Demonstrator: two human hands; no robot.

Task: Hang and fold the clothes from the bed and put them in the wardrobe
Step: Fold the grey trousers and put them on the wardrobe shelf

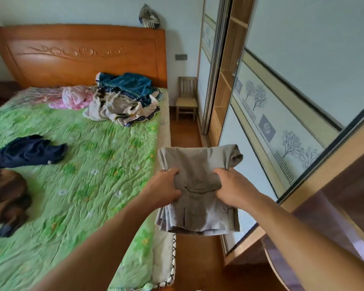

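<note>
**Q:** Where do the trousers (198, 160) lie relative to each grip?

**A:** Grey, folded, and held between the two. The left grip (166, 185) closes round the left edge of the bundle, and the right grip (233, 187) closes round the right edge. Both clutch the cloth at mid-length, so the fold extends beyond the knuckles and the near end hangs below them.

**Q:** And relative to the room?

**A:** In the air, just off the right side of the bed (93, 156), between it and the wardrobe (282, 49), touching neither.

**Q:** What is on the bed?

**A:** A navy garment (27, 151) and a brown one (6, 198) lie at the left. A mixed pile (124, 99) sits near the headboard (82, 53), with a pink garment (76, 97) beside it. A chair (186, 97) stands in the far corner.
</note>
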